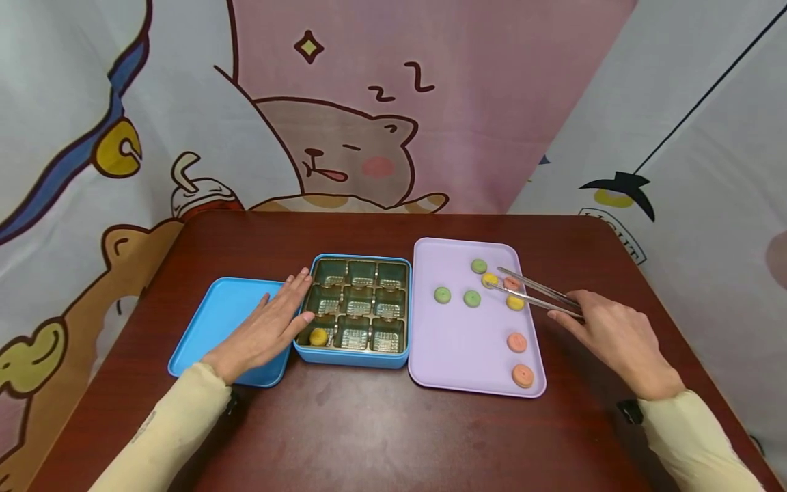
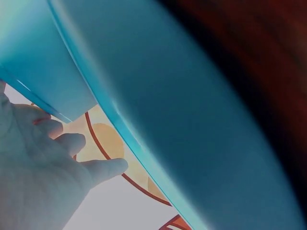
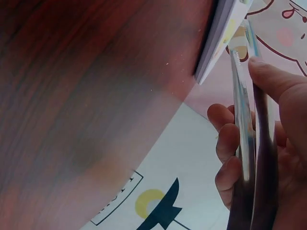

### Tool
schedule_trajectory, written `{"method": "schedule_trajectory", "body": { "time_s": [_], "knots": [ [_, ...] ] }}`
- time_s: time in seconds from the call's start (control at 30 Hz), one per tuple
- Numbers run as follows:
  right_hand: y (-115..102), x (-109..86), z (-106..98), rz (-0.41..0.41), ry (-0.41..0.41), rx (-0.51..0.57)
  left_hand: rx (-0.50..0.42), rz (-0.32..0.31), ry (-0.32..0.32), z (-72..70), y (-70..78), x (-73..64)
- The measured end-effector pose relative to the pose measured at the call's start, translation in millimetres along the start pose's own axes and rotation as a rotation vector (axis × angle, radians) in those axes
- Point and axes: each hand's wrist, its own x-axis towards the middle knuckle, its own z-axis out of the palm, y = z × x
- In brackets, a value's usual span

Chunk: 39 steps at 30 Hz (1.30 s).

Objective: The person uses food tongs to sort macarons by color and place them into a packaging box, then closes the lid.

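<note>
My right hand (image 1: 621, 338) grips a pair of long metal tongs (image 1: 544, 301) between thumb and fingers. The tongs' prongs stand apart, their tips over the lilac tray (image 1: 458, 352), right by a yellow round cookie-like piece (image 1: 490, 280). Serrated tips show in the right wrist view. With fingers extended, my left hand (image 1: 264, 328) lies along the left rim of a blue box (image 1: 353, 357). Inside that box is a gold divided insert (image 1: 355, 312), with a yellow piece (image 1: 318, 337) in its front left compartment.
On the tray lie three green pieces (image 1: 471, 298), three pink pieces (image 1: 517, 342) and another yellow one (image 1: 515, 303). A blue lid (image 1: 224, 314) lies left of the box, partly under my left forearm. A patterned cloth (image 1: 479, 102) hangs behind the brown table (image 1: 344, 430).
</note>
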Motion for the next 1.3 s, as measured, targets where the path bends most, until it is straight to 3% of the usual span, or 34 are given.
{"method": "schedule_trajectory", "body": {
  "time_s": [0.47, 1.3],
  "knots": [
    [-5.8, 5.8, 3.5, -0.063, -0.010, -0.048, 0.001, 0.008, 0.004, 2.0, -1.4, -1.6],
    [-5.7, 7.7, 8.0, -0.079, -0.037, -0.026, -0.015, -0.003, -0.017, 0.2, 0.9, -1.3]
  ]
}}
